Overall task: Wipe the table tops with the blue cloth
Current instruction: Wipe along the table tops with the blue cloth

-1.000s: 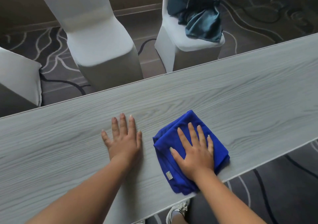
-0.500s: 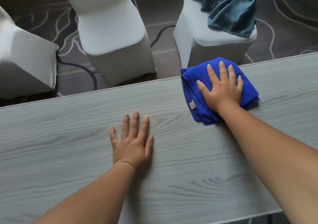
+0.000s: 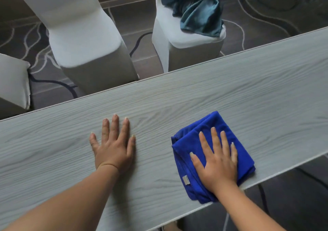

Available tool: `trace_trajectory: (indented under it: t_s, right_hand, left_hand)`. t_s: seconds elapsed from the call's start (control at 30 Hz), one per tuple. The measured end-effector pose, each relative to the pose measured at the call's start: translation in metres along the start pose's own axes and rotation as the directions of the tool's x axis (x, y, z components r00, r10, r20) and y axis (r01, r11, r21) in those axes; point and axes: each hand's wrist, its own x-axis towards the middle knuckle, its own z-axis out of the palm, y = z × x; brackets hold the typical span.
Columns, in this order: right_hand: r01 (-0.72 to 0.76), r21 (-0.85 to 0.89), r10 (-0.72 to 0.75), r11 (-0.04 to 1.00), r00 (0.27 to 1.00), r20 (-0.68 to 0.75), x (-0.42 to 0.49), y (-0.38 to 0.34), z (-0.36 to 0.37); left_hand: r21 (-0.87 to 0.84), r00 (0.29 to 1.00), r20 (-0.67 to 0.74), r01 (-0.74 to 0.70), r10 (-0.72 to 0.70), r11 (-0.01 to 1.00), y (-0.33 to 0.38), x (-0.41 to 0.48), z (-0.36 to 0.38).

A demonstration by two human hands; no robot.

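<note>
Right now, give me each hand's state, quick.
Left hand: open, flat on the bare table top, holding nothing.
Right hand: open, fingers spread, pressing the blue cloth down.

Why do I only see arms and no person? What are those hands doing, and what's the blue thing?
The camera sits on the person's head and looks down, so you see only their arms and hands. There is no machine here. The right hand lies flat, fingers spread, on a folded blue cloth near the near edge of a long grey table. It presses the cloth rather than gripping it, for wiping. The left hand rests flat on the bare table and holds nothing. Behind the table stand chairs in white covers; one has a teal fabric heaped on its seat.
</note>
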Motion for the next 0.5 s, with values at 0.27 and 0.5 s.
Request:
trace_trajectory:
  t_s: [0.27,0.5]
  right_hand:
    - [-0.054,0.007,0.054,0.999,0.998,0.017,-0.029,0.012,0.003]
    - [-0.151,0.030,0.152,0.988,0.988,-0.036,0.101,0.061,-0.021]
  left_hand:
    - [0.001,1.000,0.015,0.026,-0.026,1.000,0.003,-0.005,0.003]
    - [-0.056,1.000,0.025,0.010,-0.009,0.998,0.120,0.005,0.013]
